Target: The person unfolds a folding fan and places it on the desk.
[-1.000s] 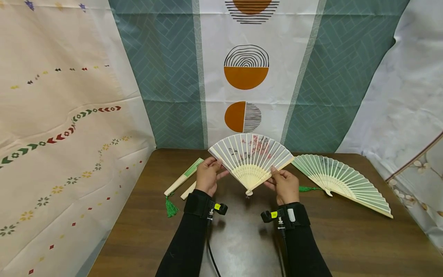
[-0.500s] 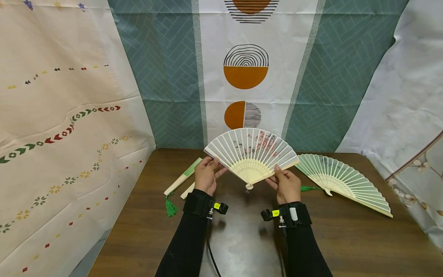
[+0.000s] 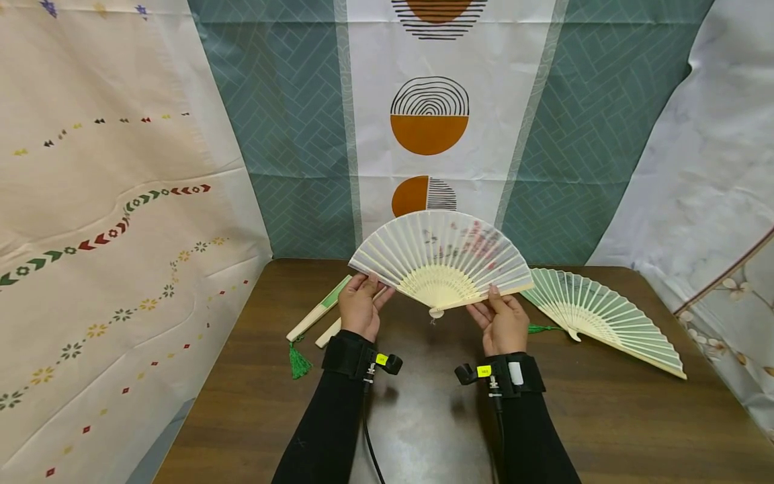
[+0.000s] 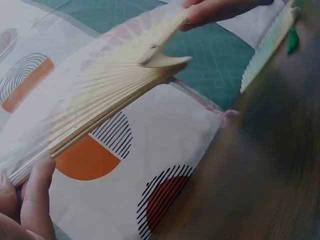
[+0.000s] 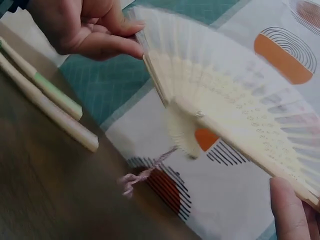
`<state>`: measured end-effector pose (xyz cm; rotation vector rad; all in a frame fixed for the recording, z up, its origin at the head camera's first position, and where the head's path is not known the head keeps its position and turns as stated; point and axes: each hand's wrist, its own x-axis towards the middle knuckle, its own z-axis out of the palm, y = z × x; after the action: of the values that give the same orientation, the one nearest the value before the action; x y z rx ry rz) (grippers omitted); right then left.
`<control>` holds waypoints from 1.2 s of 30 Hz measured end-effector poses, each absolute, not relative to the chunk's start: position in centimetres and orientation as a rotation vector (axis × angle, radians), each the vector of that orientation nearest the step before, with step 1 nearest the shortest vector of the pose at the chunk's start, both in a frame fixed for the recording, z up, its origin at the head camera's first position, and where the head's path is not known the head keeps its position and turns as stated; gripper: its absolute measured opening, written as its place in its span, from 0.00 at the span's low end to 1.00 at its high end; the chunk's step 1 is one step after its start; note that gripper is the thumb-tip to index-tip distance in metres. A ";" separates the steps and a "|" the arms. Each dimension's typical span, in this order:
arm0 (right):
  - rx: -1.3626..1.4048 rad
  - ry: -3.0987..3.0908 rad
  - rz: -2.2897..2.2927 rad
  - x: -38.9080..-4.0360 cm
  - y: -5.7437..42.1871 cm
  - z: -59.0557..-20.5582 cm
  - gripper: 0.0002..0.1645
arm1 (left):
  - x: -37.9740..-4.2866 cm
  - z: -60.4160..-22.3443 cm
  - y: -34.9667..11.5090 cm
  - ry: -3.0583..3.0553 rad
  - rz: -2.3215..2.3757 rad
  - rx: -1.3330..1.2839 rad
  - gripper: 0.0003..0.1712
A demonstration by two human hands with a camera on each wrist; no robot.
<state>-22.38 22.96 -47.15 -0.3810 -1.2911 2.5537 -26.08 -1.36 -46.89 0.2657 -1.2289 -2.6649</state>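
A white folding fan [image 3: 441, 262] with a red blossom print is spread wide above the table, its pivot end pointing down toward me. My left hand [image 3: 359, 309] pinches its left edge between thumb and fingers. At the other edge my right hand [image 3: 503, 326] pinches the right outer rib. The left wrist view shows the left fingers under a stack of ribs [image 4: 100, 125] still bunched at that side. A short pinkish cord [image 5: 150, 172] dangles from the pivot in the right wrist view.
An open green fan [image 3: 605, 319] lies on the table [image 3: 605, 430] at right, its green tassel [image 3: 543, 329] beside it. Left of my left hand lie a folded green fan [image 3: 320, 308] with a tassel [image 3: 299, 363] and another folded fan [image 3: 328, 333], partly hidden. Patterned cloths hang behind.
The white fan has spread wider and risen. Its right edge has swung outward and down, my right hand moving slightly right with it. The left hand has barely moved.
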 end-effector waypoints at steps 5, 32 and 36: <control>-0.430 -1.184 2.553 -22.3 22.7 -47.0 0.09 | -26.1 -47.0 -0.7 -1.122 -2.663 0.307 0.06; -0.535 -0.950 2.539 -21.9 22.9 -45.8 0.08 | -26.0 -47.0 2.5 -0.812 -2.704 0.475 0.16; -0.546 -0.923 2.562 -21.4 23.6 -46.1 0.07 | -26.1 -47.6 2.9 -0.834 -2.721 0.471 0.15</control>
<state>-21.38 23.56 -46.06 -0.5459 -0.9228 2.5621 -26.13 2.89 -47.63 0.4707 -0.8338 -2.7211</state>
